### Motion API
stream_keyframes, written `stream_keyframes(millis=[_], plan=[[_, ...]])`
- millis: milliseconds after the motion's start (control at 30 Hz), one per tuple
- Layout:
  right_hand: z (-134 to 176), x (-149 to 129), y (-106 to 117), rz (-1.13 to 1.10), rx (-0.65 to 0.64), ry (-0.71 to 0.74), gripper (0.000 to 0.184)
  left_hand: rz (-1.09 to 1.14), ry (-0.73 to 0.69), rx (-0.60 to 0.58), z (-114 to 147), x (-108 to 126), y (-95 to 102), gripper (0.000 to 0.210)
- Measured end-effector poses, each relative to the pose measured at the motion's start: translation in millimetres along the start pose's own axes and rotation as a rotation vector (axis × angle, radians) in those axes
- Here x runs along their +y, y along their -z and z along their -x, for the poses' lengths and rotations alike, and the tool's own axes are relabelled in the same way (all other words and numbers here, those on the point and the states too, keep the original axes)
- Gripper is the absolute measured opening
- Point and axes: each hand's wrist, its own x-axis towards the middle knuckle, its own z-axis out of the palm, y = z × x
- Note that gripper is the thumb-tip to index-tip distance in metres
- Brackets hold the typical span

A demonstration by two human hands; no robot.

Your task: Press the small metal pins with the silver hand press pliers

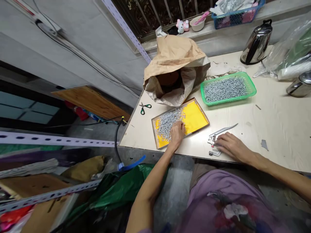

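Observation:
My left hand (177, 133) reaches into a shallow tray (156, 118) lined with yellow. Its fingers are closed at the edge of a heap of small silver metal pins (167, 123); what they pinch is hidden. On the table near the front edge, a silver part that looks like a brake lever (222, 130) lies with its long curved arm pointing away to the right. My right hand (232, 147) is closed at its body, fingertips against the metal. A small silver clamp-shaped end (214, 152) with a bolt shows just below those fingertips.
A green basket (252, 90) full of similar pins stands behind the right hand. Behind the tray, an open brown paper bag (179, 55) slumps. Green-handled scissors (143, 108) lie left. A steel kettle (259, 42) and plastic bags (289, 51) are at back right.

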Motion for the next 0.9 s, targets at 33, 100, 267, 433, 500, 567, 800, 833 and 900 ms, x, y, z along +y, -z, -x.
stream_keyframes(millis=[33, 100, 267, 433, 500, 567, 800, 833, 900], plan=[[6, 1, 1, 0.067, -0.016, -0.029, 0.027, 0.051, 0.019, -0.005, 0, 1, 1.8, 0.017], [18, 4, -1, 0.173, -0.049, -0.072, 0.028, 0.178, 0.065, 0.002, -1, 6, 5.0, 0.015], [33, 10, -2, 0.131, -0.01, -0.12, 0.033, 0.576, 0.203, -0.069, 8, 31, 8.4, 0.008], [35, 28, 8, 0.098, 0.088, -0.181, 0.033, 1.006, 0.317, -0.42, 34, 61, 4.3, 0.026], [36, 33, 13, 0.145, 0.091, -0.221, 0.035, 1.068, 0.361, -0.472, 43, 70, 0.1, 0.03], [34, 32, 18, 0.208, 0.106, -0.273, 0.036, 1.074, 0.391, -0.465, 51, 78, -5.4, 0.032], [-11, -11, 17, -0.236, 0.19, -0.418, 0.026, 0.968, 0.284, -0.26, 73, 106, -23.5, 0.023], [-17, -14, 15, -0.281, 0.186, -0.43, 0.028, 0.949, 0.271, -0.242, 75, 108, -24.3, 0.022], [-25, -15, 11, -0.329, 0.171, -0.415, 0.028, 0.929, 0.265, -0.236, 77, 110, -24.5, 0.022]])
